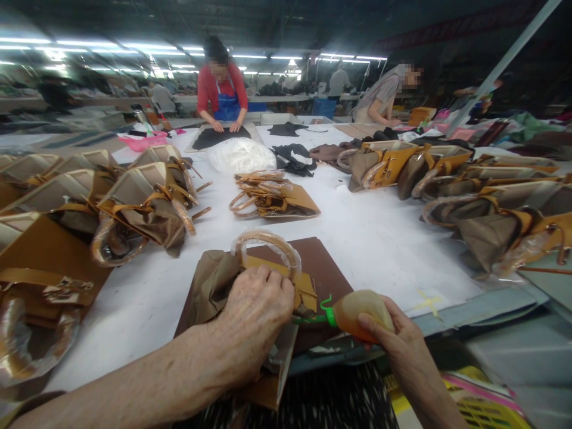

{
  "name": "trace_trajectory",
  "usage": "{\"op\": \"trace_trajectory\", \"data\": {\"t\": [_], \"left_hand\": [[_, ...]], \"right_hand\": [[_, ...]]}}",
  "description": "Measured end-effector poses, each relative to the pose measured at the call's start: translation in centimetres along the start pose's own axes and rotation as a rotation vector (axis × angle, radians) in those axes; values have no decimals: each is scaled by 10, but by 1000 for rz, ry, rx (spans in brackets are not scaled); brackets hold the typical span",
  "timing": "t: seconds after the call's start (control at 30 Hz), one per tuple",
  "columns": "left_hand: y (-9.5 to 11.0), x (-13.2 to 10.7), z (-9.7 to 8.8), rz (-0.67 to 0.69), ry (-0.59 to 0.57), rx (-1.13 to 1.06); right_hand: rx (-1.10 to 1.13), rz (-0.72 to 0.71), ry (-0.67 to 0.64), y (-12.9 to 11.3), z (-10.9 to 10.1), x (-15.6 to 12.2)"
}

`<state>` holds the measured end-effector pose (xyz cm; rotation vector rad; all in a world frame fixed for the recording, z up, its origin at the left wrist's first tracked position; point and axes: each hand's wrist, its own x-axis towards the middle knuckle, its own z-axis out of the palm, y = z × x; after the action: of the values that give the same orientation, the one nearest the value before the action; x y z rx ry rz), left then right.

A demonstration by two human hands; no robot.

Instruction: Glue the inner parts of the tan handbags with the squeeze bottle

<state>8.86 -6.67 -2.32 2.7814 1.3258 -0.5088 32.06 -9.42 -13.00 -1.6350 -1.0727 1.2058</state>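
A brown handbag (214,283) with a plastic-wrapped round handle (268,241) lies on a dark brown board (326,268) at the near edge of the white table (379,238). My left hand (254,313) presses down on the bag, fingers curled over its tan flap. My right hand (393,333) grips a soft orange squeeze bottle (360,310) with a green nozzle (315,316). The nozzle points left at the bag's edge, just under my left hand.
Several tan and brown handbags are piled at the left (134,202), centre (272,199) and right (482,190). A person in red with a blue apron (222,89) and another person (384,95) work at the far side. A yellow basket (487,411) sits low right.
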Motion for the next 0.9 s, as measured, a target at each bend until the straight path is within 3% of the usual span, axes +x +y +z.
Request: {"op": "trace_trajectory", "data": {"t": [0.23,0.37,0.57,0.9], "left_hand": [[-1,0,-1,-15,-19,-40],[0,0,-1,-23,-10,-50],[1,-1,0,-33,23,-63],[0,-4,0,-8,55,-43]], "right_hand": [[142,25,-128,0,-2,-9],[177,40,-83,-1,1,-15],[199,76,-156,1,-3,-20],[307,151,-125,7,-1,-32]]}}
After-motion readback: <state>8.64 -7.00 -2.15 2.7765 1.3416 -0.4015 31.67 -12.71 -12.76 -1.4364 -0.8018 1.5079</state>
